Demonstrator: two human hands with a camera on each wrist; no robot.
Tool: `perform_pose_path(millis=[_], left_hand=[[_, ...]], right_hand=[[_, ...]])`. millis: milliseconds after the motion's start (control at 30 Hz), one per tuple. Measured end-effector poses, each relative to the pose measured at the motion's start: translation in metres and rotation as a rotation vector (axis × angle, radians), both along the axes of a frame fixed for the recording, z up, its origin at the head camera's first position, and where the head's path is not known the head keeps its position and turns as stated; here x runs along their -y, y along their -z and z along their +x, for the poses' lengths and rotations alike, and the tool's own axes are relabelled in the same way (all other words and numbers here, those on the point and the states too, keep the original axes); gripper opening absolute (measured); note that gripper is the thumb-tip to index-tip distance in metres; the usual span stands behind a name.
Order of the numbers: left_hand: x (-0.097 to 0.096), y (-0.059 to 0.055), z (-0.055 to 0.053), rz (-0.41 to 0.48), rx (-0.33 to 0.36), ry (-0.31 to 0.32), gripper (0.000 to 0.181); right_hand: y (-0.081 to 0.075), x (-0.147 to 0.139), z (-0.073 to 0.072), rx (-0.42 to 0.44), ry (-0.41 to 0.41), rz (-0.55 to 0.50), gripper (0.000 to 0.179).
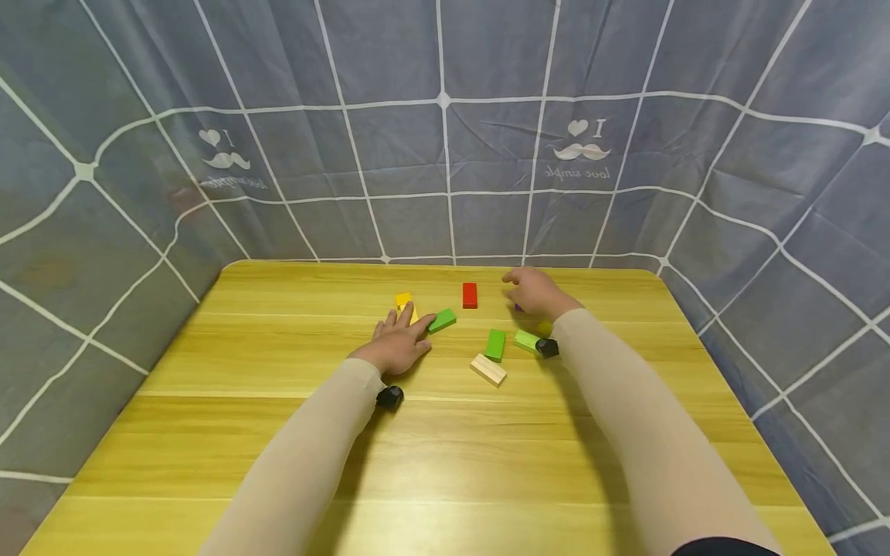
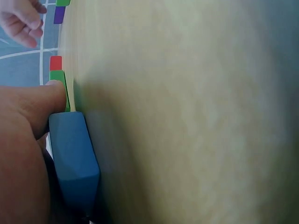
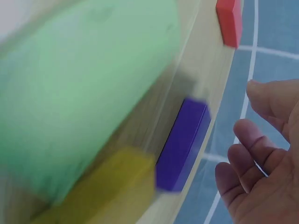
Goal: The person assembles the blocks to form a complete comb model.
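I saw the left hand [image 1: 394, 347] spread at a green block [image 1: 443, 320], perhaps steadying it (contact unclear). The right hand [image 1: 538, 293] hovered, relaxed and empty, near a purple block [image 3: 183, 144]. Both blocks lay toward the far edge of the desk [image 1: 445, 471].

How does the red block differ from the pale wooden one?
The red block is red; the pale wooden block is uncoloured, with lengthwise lines. The red block lies farther back, pointing away; the pale wooden block lies nearer, slanted. Both are oblong and rest on the table.

The curtain [image 1: 501, 147] reads, mirrored, "I", a heart [image 1: 577, 127], "love simple".
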State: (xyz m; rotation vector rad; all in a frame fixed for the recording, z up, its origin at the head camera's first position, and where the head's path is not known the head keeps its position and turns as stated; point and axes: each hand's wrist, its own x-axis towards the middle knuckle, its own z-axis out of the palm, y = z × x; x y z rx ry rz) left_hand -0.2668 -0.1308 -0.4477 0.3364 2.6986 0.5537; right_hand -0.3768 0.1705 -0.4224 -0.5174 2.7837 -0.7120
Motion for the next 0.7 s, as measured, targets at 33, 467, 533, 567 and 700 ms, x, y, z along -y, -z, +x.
perform_pose_path(millis=[33, 467, 533, 567, 700], left_hand=[[0.0, 0.0, 0.0, 0.001, 0.001, 0.0, 0.062], [0.002, -0.001, 0.002, 0.003, -0.005, 0.006, 0.062], [0.002, -0.001, 0.002, 0.004, -0.006, 0.007, 0.062], [0.002, -0.002, 0.002, 0.006, -0.004, 0.006, 0.062], [0.001, -0.003, 0.002, 0.008, 0.002, 0.006, 0.062]], right_hand=[[0.0, -0.004, 0.001, 0.001, 0.007, -0.002, 0.046], [0.013, -0.044, 0.01, 0.041, 0.053, 0.02, 0.046], [0.014, -0.048, 0.012, 0.042, 0.058, 0.016, 0.047], [0.015, -0.05, 0.014, 0.05, 0.065, 0.007, 0.048], [0.018, -0.056, 0.017, 0.048, 0.076, 0.016, 0.048]])
